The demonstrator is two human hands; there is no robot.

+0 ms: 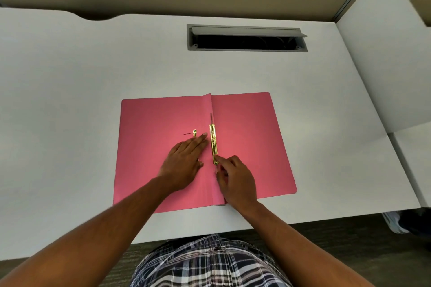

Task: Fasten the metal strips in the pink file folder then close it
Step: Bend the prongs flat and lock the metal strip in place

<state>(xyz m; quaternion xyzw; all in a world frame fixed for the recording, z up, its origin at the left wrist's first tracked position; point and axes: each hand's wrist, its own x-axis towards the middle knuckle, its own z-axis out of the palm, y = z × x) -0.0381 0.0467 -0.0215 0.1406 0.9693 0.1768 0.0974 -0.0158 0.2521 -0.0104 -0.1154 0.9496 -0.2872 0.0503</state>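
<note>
The pink file folder (251, 137) lies open and flat on the white desk. A gold metal strip (213, 142) runs along its centre fold, with a thin prong sticking out past its far end. A small gold clip piece (194, 132) with a thin prong lies on the left flap. My left hand (184, 161) rests flat on the left flap, fingers together, fingertips close to the strip. My right hand (235, 177) sits at the near end of the strip, its index fingertip pressing on that end and the other fingers curled.
The white desk (93, 91) has a grey cable slot (247, 38) with a raised lid at the back. A second white desk panel (391, 58) adjoins on the right. The desk's near edge runs just below the folder, above my plaid clothing (210, 263).
</note>
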